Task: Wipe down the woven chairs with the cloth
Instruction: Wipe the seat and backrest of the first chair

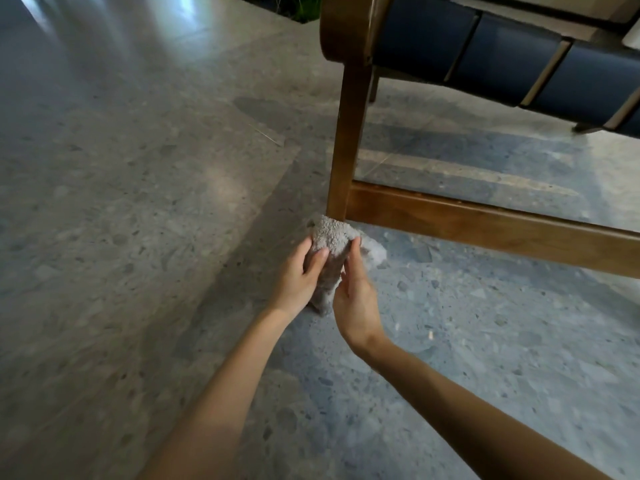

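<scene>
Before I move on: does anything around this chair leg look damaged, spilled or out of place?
Nothing damaged or spilled. The chair leg and lower rail look sound. Only litter: a thin pale strand or scratch on the floor left of the leg, and a light crumb below the rail.

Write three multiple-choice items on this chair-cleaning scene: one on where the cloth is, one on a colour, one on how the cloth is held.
1. Where is the bunched grey terry cloth?
A. on a table
B. at the foot of the brown wooden chair leg
C. over the armrest

2. What colour are the chair's wide woven straps?
A. dark blue
B. red
C. white

3. What holds the cloth?
A. one hand
B. nothing
C. two hands

Key: 1 B, it meets the leg's base; 2 A, the straps look navy; 3 C, left hand and right hand both grip it.
</scene>
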